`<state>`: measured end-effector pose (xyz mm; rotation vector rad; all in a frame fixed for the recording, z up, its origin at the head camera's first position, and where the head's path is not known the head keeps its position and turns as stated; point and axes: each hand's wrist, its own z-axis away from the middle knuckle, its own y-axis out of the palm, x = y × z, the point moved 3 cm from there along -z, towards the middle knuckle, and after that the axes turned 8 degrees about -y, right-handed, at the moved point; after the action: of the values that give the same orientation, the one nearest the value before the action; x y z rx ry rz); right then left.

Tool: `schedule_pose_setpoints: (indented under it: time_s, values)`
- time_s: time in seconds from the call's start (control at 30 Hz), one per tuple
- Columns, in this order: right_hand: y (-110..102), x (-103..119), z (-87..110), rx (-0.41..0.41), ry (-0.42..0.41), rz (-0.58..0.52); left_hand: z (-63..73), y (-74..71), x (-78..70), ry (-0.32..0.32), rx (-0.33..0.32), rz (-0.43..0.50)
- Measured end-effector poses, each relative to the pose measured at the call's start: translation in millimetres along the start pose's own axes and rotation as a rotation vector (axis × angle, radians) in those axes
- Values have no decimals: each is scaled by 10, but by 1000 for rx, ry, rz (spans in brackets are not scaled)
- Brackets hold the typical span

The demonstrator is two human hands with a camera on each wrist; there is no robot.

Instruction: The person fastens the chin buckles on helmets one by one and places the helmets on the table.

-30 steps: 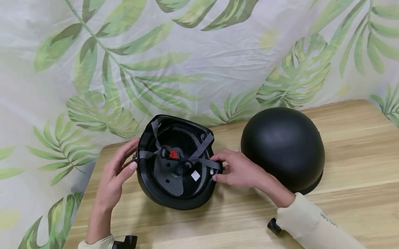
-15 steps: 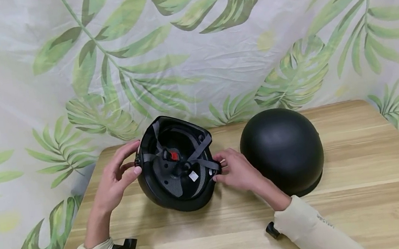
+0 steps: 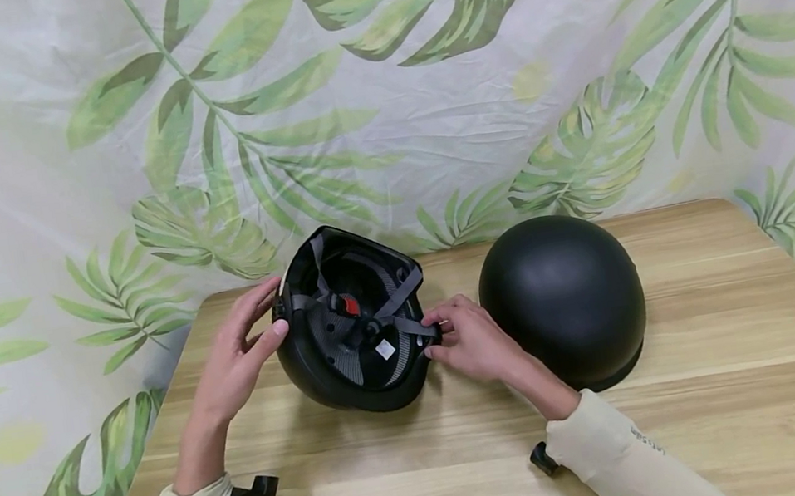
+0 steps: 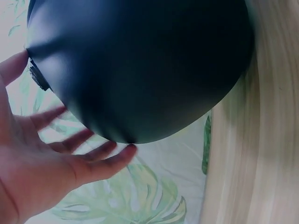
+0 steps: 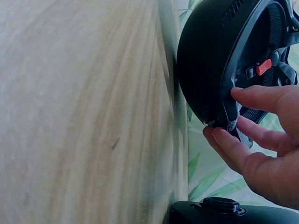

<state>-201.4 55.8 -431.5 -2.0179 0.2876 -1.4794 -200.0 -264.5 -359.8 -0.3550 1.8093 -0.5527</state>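
Note:
A black helmet (image 3: pixel 353 371) is tipped with its hollow inside facing up, showing grey straps (image 3: pixel 403 291), a red buckle (image 3: pixel 351 305) and a small white label. My left hand (image 3: pixel 235 366) holds its left side; in the left wrist view the thumb is at the edge near a small ridged knob (image 4: pixel 39 77) and the fingertips meet the smooth shell. On the opposite side, my right hand (image 3: pixel 473 338) pinches the rim near a strap end. The right wrist view shows thumb and fingers on either side of that edge.
A second black helmet (image 3: pixel 563 301) sits dome up on the wooden table (image 3: pixel 413 480), close to the right hand. Behind the table hangs a leaf-patterned cloth (image 3: pixel 428 135). Each sleeve carries a black bracket (image 3: pixel 252 495) at the wrist.
The held helmet has tilted a little, its left side shifting right. My left hand has moved slightly right with it. The right hand keeps its grip, and the second helmet stays put.

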Motion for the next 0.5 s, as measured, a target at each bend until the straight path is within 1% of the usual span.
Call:
schedule_pose_setpoints:
  time_s: [0.1, 0.23, 0.37, 0.5]
  values:
    - [12, -4, -8, 1, -3, 1, -3, 16, 23, -68, 15, -21]
    - [30, -19, -24, 0, -15, 11, -9, 36, 20, -103, 10, -56]
    - [60, -39, -33, 30, -6, -12, 6, 48, -33, -106, -10, -89]
    - [93, -58, -37, 85, -2, -29, 15, 52, -75, -61, -28, -93]
